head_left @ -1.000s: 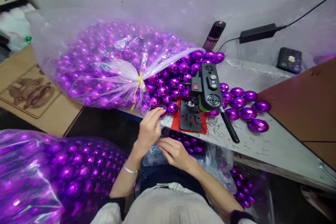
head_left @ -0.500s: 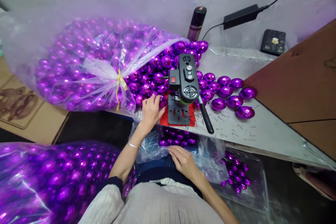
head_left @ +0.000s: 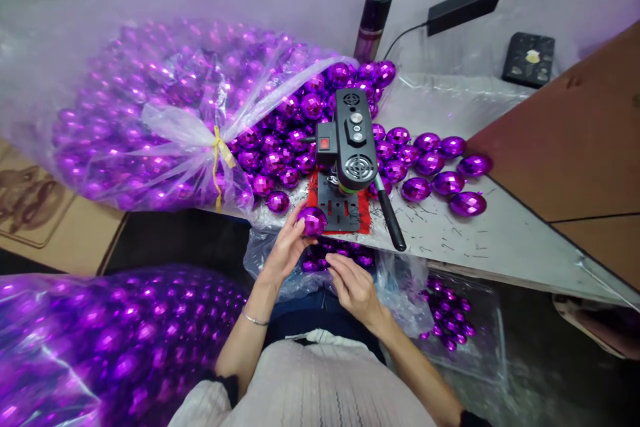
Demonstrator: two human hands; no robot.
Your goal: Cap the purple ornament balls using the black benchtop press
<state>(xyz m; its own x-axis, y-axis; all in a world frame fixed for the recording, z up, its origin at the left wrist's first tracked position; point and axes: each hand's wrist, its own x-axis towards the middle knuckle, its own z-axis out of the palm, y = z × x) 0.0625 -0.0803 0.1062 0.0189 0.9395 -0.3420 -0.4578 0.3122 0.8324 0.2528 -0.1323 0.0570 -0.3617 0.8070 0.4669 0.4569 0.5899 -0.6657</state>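
Note:
A shiny purple faceted bauble [head_left: 312,221] is in my left hand [head_left: 289,247], gripped between thumb and fingers at the table's front edge. My right hand [head_left: 354,285] is closed in a pinch just right of and below it; whatever is between its fingertips is too small to make out. Beyond the bauble stands a small black hand-lever press [head_left: 356,140] with a red switch. Its slotted base plate [head_left: 336,208] rests on a red cloth [head_left: 366,213]. Loose purple baubles [head_left: 273,161] lie heaped left of the press. More baubles [head_left: 430,163] lie to its right.
A big clear bag of baubles [head_left: 150,93], tied with yellow string, fills the left of the table. Another full bag [head_left: 125,333] is below. At the back are a dark spray can [head_left: 373,23], a black power adapter [head_left: 465,7] and a cardboard box [head_left: 575,133] at right.
My left hand has taken a bauble from the heap and drawn it toward me, to the table's front edge. My right hand has risen slightly toward it. The view has shifted a little.

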